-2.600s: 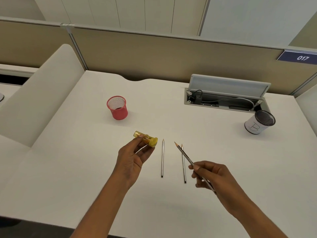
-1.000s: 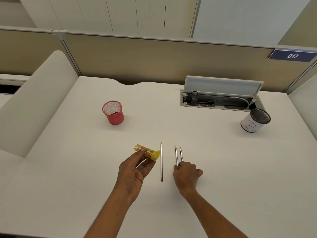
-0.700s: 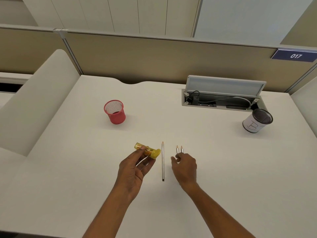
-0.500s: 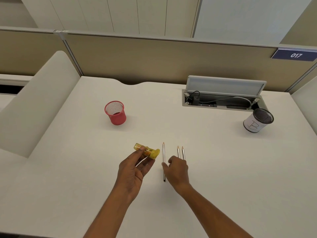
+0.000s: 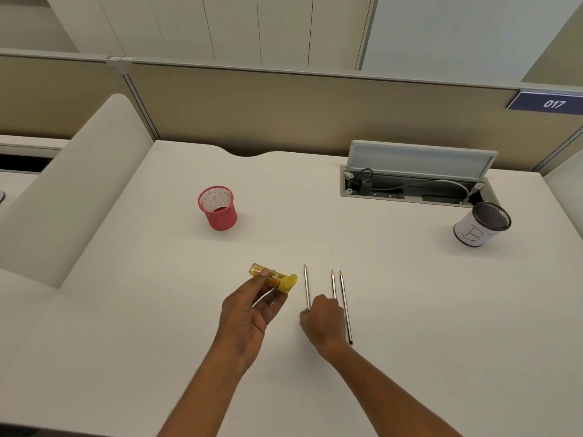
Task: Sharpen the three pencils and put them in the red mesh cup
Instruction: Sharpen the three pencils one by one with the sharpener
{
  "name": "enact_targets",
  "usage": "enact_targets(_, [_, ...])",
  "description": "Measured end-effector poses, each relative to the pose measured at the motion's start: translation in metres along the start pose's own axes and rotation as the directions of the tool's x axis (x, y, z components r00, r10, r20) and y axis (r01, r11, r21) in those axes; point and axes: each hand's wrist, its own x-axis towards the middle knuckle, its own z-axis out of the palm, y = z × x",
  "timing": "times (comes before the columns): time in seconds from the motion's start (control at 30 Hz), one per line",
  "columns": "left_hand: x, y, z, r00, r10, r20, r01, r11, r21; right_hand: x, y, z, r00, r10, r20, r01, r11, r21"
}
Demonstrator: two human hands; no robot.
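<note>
Three thin silver pencils lie side by side on the white desk, tips pointing away. My right hand [image 5: 323, 323] rests curled on the desk, fingertips pinched on the lower part of the leftmost pencil [image 5: 305, 285]. The middle pencil [image 5: 333, 283] runs under that hand. Just right of the hand lies the third pencil [image 5: 344, 304], apart from it. A little above the desk, my left hand [image 5: 249, 313] holds a yellow see-through sharpener [image 5: 277, 280], left of the pencils. The red mesh cup [image 5: 220, 212] stands upright farther back on the left.
A white cup with a dark mesh rim [image 5: 473, 233] stands at the back right. Behind it an open cable hatch [image 5: 410, 190] is sunk into the desk with its lid raised. A low beige divider [image 5: 63, 190] borders the desk's left side.
My right hand laid its pencil down beside the right one, then slid left across the pencils and closed on the leftmost one. My left hand has kept hold of the sharpener.
</note>
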Motion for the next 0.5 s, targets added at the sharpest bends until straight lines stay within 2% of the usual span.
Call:
enact_targets(0.13, [0.000,0.000,0.002,1.000,0.002,0.014,-0.003,1.000,0.008,-0.003,0.002,-0.015,1.000,0.006,-0.011,-0.006,1.000,-0.005])
enact_targets(0.27, [-0.001,0.002,0.006,1.000,0.011,0.022,-0.011,1.000,0.003,-0.011,0.006,-0.046,0.997,-0.029,-0.076,0.038,0.993,0.116])
enact_targets(0.37, [-0.002,0.003,0.009,1.000,0.013,0.021,-0.013,1.000,0.013,-0.020,0.015,-0.080,0.983,-0.121,-0.135,0.150,0.961,0.231])
enact_targets(0.5, [-0.003,0.006,0.011,0.999,0.021,0.035,-0.022,0.999,0.025,-0.043,0.024,-0.135,0.925,-0.314,-0.214,0.367,0.885,0.287])
